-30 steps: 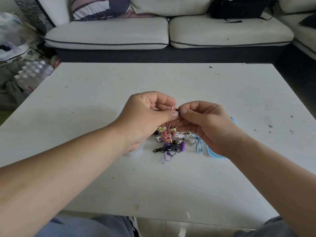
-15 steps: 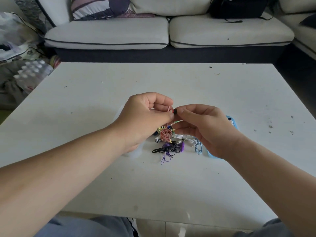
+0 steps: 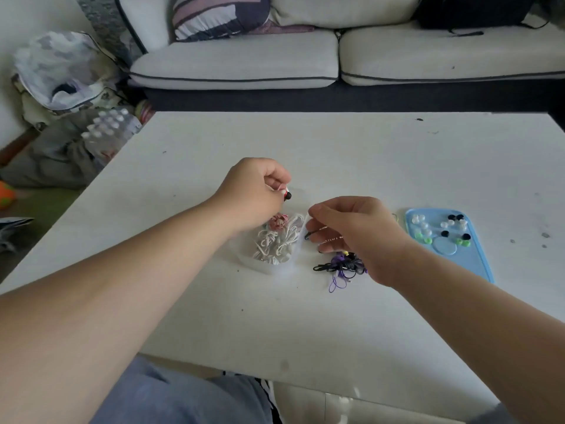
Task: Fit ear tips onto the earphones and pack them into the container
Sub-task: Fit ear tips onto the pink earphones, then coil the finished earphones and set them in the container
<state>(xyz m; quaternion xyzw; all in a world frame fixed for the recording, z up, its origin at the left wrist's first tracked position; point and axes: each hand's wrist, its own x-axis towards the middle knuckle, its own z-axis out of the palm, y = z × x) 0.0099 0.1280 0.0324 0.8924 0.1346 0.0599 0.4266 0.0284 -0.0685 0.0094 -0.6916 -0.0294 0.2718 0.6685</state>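
Pink earphone point(image 3: 286, 194) w/ black tip is hanging over the clear container point(image 3: 260, 267). I'm pinching it w/ left hand point(image 3: 253, 194). Right hand point(image 3: 354, 234) is curling beside it, grip unclear. Risk: the coil snagging on the rim and pulling the tip off.

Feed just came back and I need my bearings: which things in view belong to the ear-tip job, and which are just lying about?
Job: left hand pinching a black-tipped earphone; right hand; clear container with coiled earphones; loose black and purple earphones; blue tray of ear tips.
Lying about: sofa; striped cushion; black bag; pack of water bottles.
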